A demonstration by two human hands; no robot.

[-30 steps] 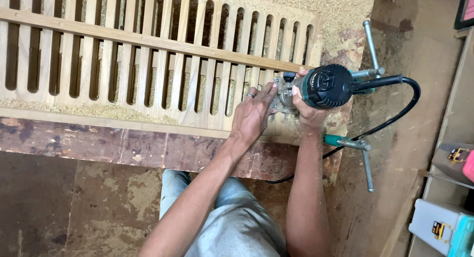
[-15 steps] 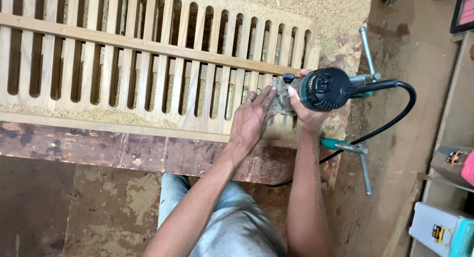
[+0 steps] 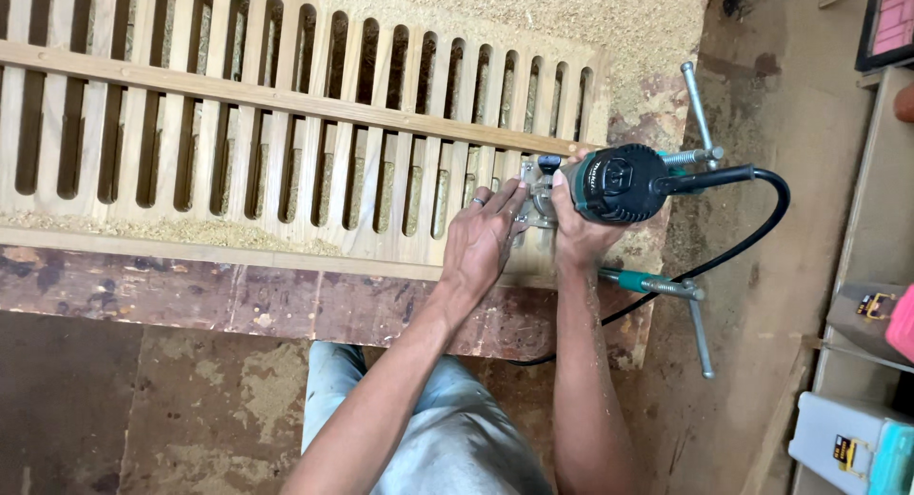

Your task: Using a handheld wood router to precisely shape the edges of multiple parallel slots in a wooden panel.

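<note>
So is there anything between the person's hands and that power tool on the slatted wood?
Nothing visible. The right hand grips the black-topped router directly, and the left hand presses against its base on the slatted panel. The cable trails off to the right, clear of both hands.

Worn wooden workbench (image 3: 190, 295) — slotted wooden panel (image 3: 286, 124) flat on it, sawdust (image 3: 590, 14) scattered.

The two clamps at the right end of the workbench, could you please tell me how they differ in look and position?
The upper clamp lies beyond the router, partly hidden behind it; the lower clamp lies nearer the person, in full view below the right hand. The lower clamp shows a green handle; the upper clamp shows only bare metal. The upper clamp's bar points away from the person, the lower clamp's bar towards them. Both have a grey metal bar and sit at the bench's right end.
</note>
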